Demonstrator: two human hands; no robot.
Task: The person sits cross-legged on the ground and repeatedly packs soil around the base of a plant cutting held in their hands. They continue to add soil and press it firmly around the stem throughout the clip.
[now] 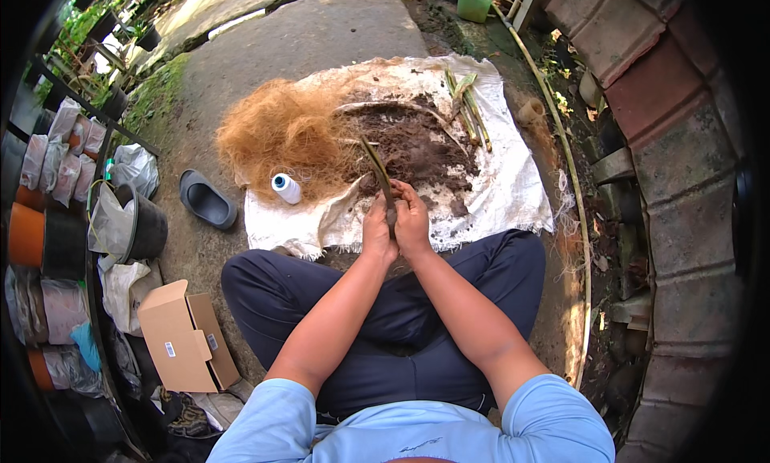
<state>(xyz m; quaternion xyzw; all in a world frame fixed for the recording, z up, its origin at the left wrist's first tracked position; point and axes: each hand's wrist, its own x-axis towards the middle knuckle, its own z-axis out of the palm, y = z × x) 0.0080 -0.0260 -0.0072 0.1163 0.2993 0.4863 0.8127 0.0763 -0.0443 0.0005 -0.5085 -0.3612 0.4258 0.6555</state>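
Observation:
Both hands meet just above the near edge of a white woven sack (514,180). Between them is a green plant cutting (378,160), its upper part rising away from me. My left hand (377,228) closes on its lower end from the left, and my right hand (411,219) cups it from the right. Dark soil appears to be packed around the base, mostly hidden by the palms. Beyond the hands spreads a heap of dark soil (415,144). To its left lies a pile of brown coconut fibre (283,132), with a spool of white thread (286,188) at its near edge.
Several cut green stems (469,111) lie on the sack's far right. Left of it are a grey rubber clog (207,199), a black bucket (147,222) and a cardboard box (180,340). A long bamboo pole (565,138) and stacked roof tiles (686,222) line the right side.

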